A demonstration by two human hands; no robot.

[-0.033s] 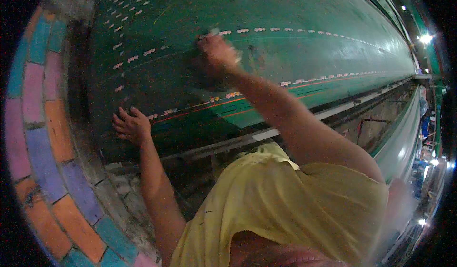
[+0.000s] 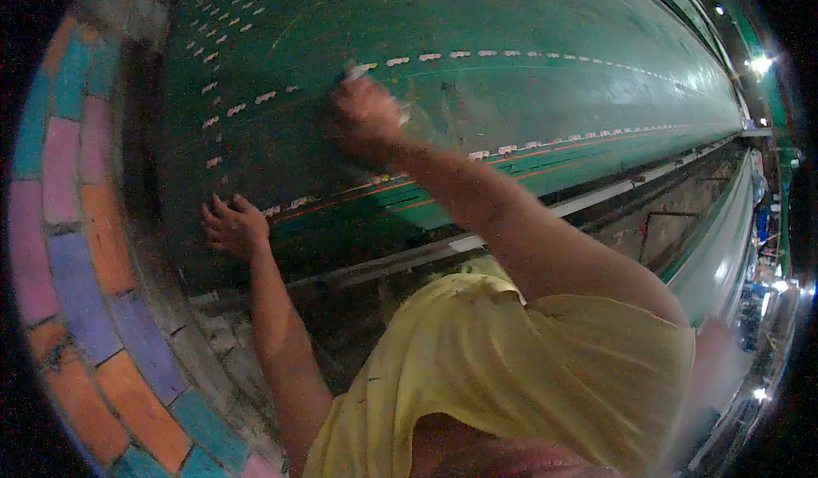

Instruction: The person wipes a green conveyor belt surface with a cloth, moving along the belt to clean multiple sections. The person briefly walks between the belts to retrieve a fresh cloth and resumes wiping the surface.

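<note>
A long green surface point(image 2: 528, 86) stretches in front of me, carrying rows of small pale marks point(image 2: 397, 61). My left hand point(image 2: 237, 227) rests on its near left part, fingers spread and nothing in them. Farther in, my right hand point(image 2: 366, 116) is over the surface with its fingers curled, blurred by motion. A bit of something pale shows at its fingertips and another beside the palm; what it is cannot be made out. The hand is at the left end of a long row of pale marks.
Two orange lines point(image 2: 545, 168) run along the near side of the surface. A rail point(image 2: 596, 193) edges it close to my body. On the left is a wall or floor of painted bricks point(image 2: 81, 269). Lamps point(image 2: 761, 65) shine at the far right.
My right hand has shifted a little to the left and slightly down across the green surface. My left hand keeps its place.
</note>
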